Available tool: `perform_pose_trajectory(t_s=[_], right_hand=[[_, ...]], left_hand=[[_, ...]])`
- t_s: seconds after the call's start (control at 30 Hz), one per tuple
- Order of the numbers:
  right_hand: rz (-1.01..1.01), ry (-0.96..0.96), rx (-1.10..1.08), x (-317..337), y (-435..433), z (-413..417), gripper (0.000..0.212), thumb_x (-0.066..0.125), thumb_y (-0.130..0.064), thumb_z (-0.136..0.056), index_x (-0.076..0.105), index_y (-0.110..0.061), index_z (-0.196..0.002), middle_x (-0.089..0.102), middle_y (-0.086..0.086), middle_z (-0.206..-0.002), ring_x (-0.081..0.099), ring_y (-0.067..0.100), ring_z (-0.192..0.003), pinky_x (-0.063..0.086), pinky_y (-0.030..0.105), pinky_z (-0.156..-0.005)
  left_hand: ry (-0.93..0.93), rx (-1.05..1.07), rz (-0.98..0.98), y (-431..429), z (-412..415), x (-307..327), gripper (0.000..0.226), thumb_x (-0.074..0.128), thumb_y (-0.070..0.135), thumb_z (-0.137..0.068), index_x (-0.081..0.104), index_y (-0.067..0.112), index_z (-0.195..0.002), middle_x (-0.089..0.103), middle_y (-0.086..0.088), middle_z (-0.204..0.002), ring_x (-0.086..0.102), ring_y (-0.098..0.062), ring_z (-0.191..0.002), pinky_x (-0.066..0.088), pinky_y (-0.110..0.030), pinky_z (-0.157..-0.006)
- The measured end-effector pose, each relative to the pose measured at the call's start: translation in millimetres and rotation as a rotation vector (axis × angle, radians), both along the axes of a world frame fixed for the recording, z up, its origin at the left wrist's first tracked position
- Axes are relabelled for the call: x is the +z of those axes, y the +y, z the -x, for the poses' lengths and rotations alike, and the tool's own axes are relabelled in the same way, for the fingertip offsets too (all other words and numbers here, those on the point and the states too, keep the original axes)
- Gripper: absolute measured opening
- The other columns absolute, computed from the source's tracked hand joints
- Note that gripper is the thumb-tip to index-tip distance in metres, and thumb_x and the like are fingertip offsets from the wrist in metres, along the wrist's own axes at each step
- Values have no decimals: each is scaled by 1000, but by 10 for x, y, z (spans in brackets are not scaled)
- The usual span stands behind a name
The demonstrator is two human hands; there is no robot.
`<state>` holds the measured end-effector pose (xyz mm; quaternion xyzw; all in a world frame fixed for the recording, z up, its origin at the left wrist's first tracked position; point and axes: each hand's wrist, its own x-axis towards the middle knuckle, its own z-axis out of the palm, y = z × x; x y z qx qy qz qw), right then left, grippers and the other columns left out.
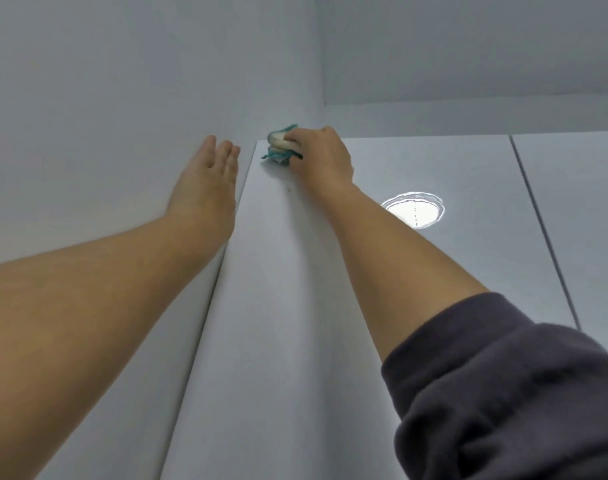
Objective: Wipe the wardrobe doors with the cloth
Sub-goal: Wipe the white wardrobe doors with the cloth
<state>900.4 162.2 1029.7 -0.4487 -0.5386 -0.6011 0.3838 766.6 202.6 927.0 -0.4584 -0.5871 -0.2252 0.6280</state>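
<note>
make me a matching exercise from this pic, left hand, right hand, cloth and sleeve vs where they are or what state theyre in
Things:
1 left hand
2 right hand
3 cloth
4 sleeve

Place or state:
a teal and white, bunched at the top left corner of the door
b dark grey, bunched up
c fingers straight, flat on the panel left of the door
d fingers curled round the cloth

Pairs: 1-c, 2-d, 3-a, 4-b

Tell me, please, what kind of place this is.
Probably a bedroom or similar room at home: glossy white wardrobe doors beside a plain wall, a round lamp reflection on one door, a teal cloth in the right hand.
</note>
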Motion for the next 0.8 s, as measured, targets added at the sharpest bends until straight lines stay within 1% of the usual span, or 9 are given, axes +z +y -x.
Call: perform_pose_trajectory(t_s=[0.07,0.13,0.23,0.37,0.5,0.57,0.7,0.8], right_hand=[[17,-39,-24,59,71,58,30,48,-7,-88,64,-16,-111,64,2,-103,47,21,-105,36,29,-68],[35,-65,-47,109,135,129,32,49,-5,-87,64,-17,-112,65,1,-104,49,22,-103,39,30,-69],[84,-117,-102,166,162,186,35,52,-5,-84,63,-16,-116,65,4,-110,51,26,-104,44,34,-79],[115,-166,-167,238,102,149,35,52,-6,-85,60,-12,-118,61,8,-119,54,29,-108,43,34,-84],[163,-237,-234,220,68,150,37,48,-6,-88,60,-12,-123,64,8,-115,52,29,-106,44,36,-86],[212,-272,-219,182,37,144,39,50,-6,-88,61,-16,-123,65,7,-115,52,29,-106,44,37,-88],[317,-325,-209,13,-29,126,44,54,-12,-89,58,-25,-131,63,9,-119,52,28,-110,38,30,-90],[376,-339,-203,-183,-89,104,45,54,-16,-91,55,-30,-134,57,12,-113,52,27,-105,36,28,-86]], left_hand=[[3,-13,-14,14,13,-4,60,7,26,-99,-7,-9,-145,-9,-24,-156,-4,-34,-147,-1,-48,-117],[-2,-29,-27,13,13,-12,61,7,26,-99,-8,-11,-144,-9,-25,-156,-4,-35,-146,0,-47,-118],[-33,-36,-52,12,12,-13,61,7,24,-98,-10,-15,-142,-10,-30,-154,-5,-39,-145,0,-45,-118],[-41,-44,-59,32,12,-4,61,6,24,-98,-9,-15,-143,-10,-31,-153,-5,-40,-145,-1,-46,-119],[-39,-26,-40,24,26,-6,61,6,24,-98,-9,-15,-143,-10,-30,-154,-6,-40,-145,-2,-46,-119],[-32,-25,-40,-3,27,-20,61,5,25,-98,-9,-14,-143,-10,-29,-154,-7,-39,-145,-2,-46,-119],[-23,-6,-22,-39,30,-23,61,6,27,-98,-10,-10,-144,-11,-26,-155,-8,-37,-146,-3,-47,-119],[-17,-21,11,-95,53,-10,60,5,28,-99,-10,-8,-145,-12,-23,-156,-8,-34,-146,-3,-45,-119]])
